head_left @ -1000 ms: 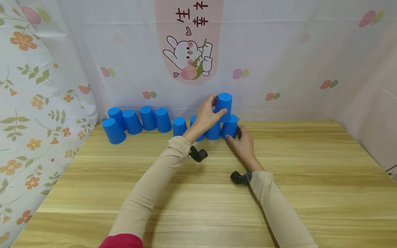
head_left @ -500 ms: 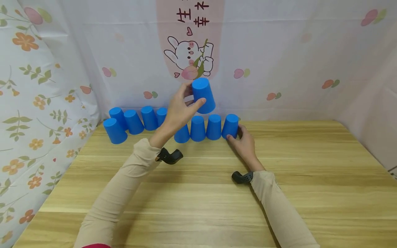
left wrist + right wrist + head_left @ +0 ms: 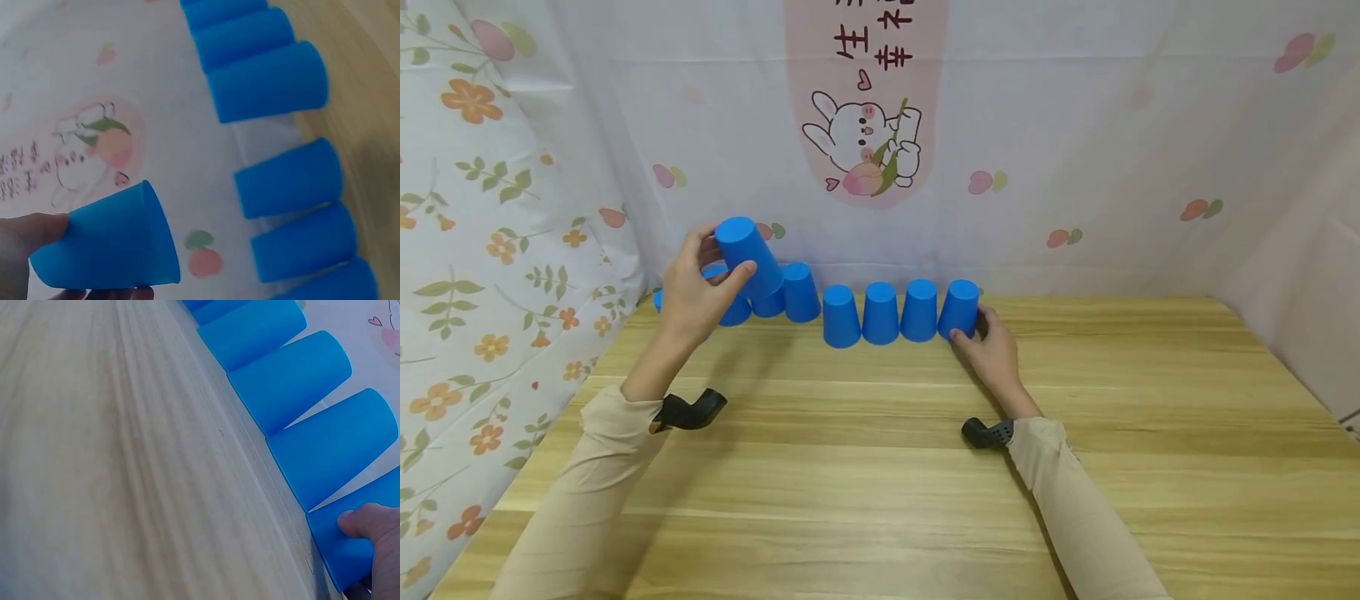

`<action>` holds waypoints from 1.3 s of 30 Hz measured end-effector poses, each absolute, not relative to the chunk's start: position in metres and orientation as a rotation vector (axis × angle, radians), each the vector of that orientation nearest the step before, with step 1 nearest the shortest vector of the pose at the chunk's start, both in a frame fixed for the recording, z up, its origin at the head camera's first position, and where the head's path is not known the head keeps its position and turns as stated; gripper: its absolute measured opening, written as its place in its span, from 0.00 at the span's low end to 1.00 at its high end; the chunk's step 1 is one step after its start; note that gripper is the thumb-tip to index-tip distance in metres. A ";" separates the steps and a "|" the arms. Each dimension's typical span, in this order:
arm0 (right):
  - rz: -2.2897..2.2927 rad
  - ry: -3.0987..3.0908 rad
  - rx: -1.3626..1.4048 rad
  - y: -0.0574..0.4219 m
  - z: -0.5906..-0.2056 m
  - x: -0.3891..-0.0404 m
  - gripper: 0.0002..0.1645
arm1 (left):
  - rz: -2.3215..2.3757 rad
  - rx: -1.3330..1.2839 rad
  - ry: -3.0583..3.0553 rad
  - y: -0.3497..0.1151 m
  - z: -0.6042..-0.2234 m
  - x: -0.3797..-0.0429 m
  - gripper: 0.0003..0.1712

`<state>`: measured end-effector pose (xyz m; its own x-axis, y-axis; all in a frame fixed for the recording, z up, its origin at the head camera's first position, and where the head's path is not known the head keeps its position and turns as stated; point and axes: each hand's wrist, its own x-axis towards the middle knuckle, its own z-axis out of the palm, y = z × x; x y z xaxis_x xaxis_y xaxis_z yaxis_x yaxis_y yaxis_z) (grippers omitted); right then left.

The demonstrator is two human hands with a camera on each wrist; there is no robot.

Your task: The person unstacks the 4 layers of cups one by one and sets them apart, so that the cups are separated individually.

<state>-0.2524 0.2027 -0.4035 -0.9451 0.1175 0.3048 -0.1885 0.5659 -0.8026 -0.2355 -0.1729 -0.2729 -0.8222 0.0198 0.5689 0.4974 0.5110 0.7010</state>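
My left hand grips an upside-down blue plastic cup, its thumb on the near side and fingers behind. That cup is raised above the table and tilted, overlapping the cups at the back left in the head view. In the left wrist view the held cup lies between thumb and fingers. My right hand holds the rightmost cup of a row standing upside down on the table, thumb in front. Beside it in that row stand more blue cups: one cup, another and a third.
Further left stand more upside-down blue cups, including one cup, partly hidden by my left hand and its cup. A patterned cloth hangs behind the wooden table. Flowered cloth closes off the left side.
My left hand has lifted its cup off the top of the right-hand cups and carried it left, over the back-left cups. The right hand has stayed at the rightmost cup.
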 end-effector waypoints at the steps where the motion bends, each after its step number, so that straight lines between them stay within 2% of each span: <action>1: 1.329 -2.477 0.057 0.203 -0.403 -0.252 0.37 | -1.277 -0.393 -2.276 -0.177 -0.277 -0.236 0.32; 15: 1.317 -2.483 0.060 0.203 -0.403 -0.251 0.37 | -1.127 -0.013 -2.541 -0.205 -0.331 -0.247 0.37; 39: 1.327 -2.477 0.058 0.203 -0.402 -0.253 0.37 | -1.060 -0.035 -2.558 -0.197 -0.352 -0.262 0.35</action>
